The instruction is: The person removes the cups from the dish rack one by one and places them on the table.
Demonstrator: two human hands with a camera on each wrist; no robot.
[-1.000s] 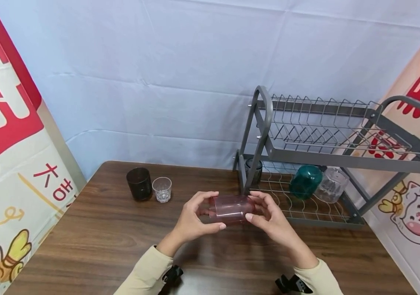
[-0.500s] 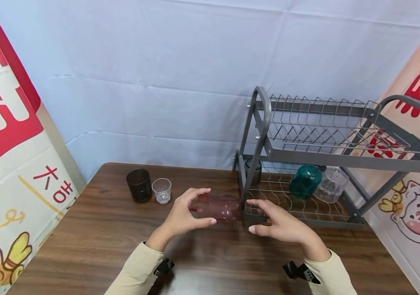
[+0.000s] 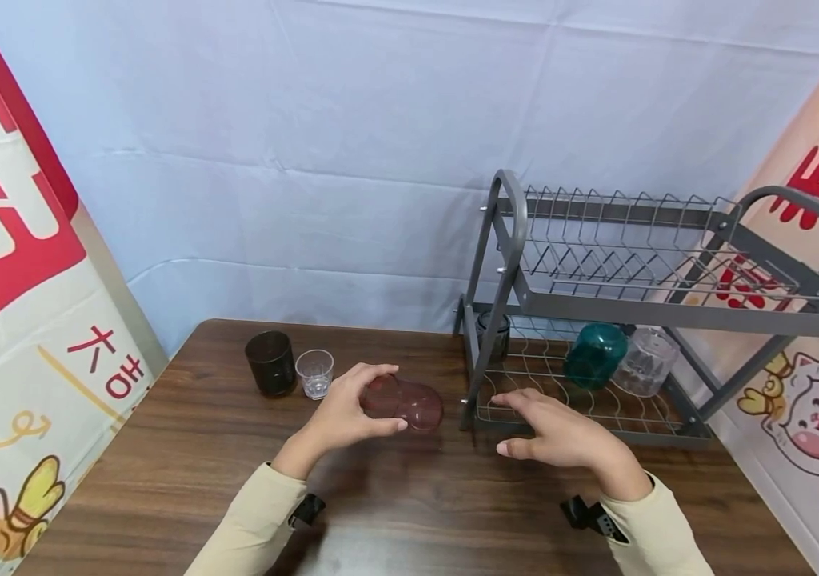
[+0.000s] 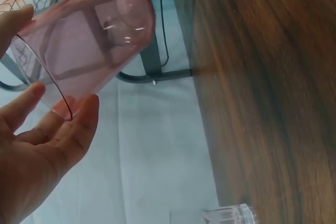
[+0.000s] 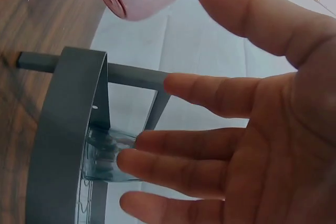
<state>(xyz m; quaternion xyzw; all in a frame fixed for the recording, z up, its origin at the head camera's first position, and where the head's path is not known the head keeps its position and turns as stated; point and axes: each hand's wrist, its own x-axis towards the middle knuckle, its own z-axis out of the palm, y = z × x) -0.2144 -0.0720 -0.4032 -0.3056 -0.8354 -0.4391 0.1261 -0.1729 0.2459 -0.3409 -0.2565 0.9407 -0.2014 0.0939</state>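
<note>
A transparent pink glass (image 3: pixel 420 406) is held above the table by my left hand (image 3: pixel 337 410), thumb and fingers around its rim end. In the left wrist view the pink glass (image 4: pixel 92 45) lies tilted, its rounded base pointing away from the hand and its mouth toward the palm. My right hand (image 3: pixel 561 434) hovers apart from the glass, just in front of the rack's left end. Its fingers are spread and relaxed, holding nothing, as the right wrist view also shows. Left of the glass stand a small clear glass (image 3: pixel 316 376) and a black cup (image 3: pixel 270 364).
A grey two-tier dish rack (image 3: pixel 669 308) stands at the right. On its lower tier are a teal glass (image 3: pixel 597 358), a clear glass (image 3: pixel 645 364) and a dark grey glass (image 3: pixel 496 336). The wooden table (image 3: pixel 186 472) ends at a pale cloth backdrop (image 3: pixel 309 200).
My right hand has let go of the pink glass and drawn back to the right. My left hand has carried the glass leftward, turning its base toward the head camera.
</note>
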